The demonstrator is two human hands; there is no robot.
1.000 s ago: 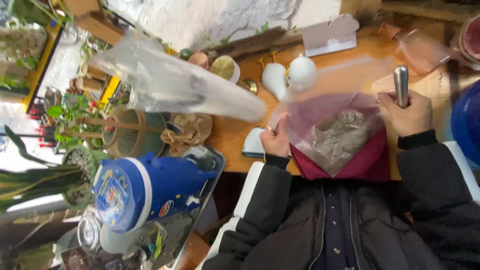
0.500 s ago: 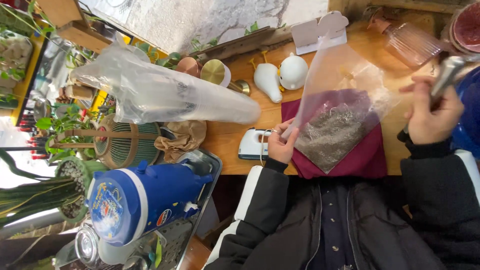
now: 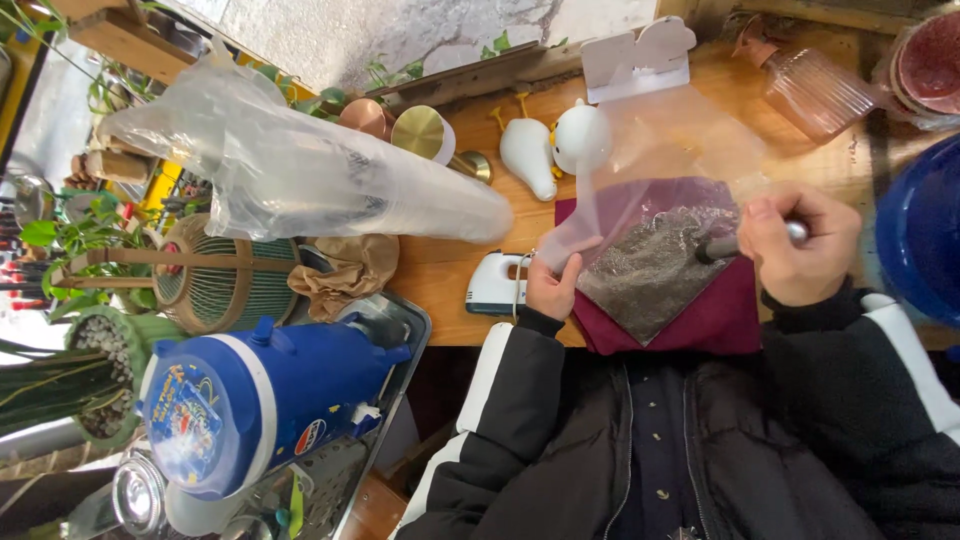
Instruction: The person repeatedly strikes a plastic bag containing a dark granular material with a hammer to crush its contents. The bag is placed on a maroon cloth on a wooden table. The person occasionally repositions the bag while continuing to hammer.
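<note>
My left hand (image 3: 553,287) pinches the edge of a clear plastic bag (image 3: 660,215), thumb and fingers pressed together on the film, holding that side up. The bag stands open over a dark red cloth (image 3: 722,322) at the near edge of the wooden counter (image 3: 440,275). A heap of dark grey, grainy matter (image 3: 652,270) lies in the bag's lower part; what it is I cannot tell.

My right hand (image 3: 800,245) is closed in a fist round a metal handle (image 3: 797,232). The tool's dark end (image 3: 712,250) reaches into the bag, touching or just above the grainy heap; its shape is hidden by the film.

Just beside my left hand sits a small white device (image 3: 497,284) on the counter. Beyond the bag: two white duck-shaped figures (image 3: 555,148), a brass-coloured cup (image 3: 422,133) on its side, a pink ribbed glass bottle (image 3: 815,92). Left of these lies a long stack of cups wrapped in clear plastic (image 3: 300,175). A blue and white insulated jug (image 3: 250,400) lies on a metal tray (image 3: 400,320) further left. A blue bowl's rim (image 3: 920,230) shows at far right.
</note>
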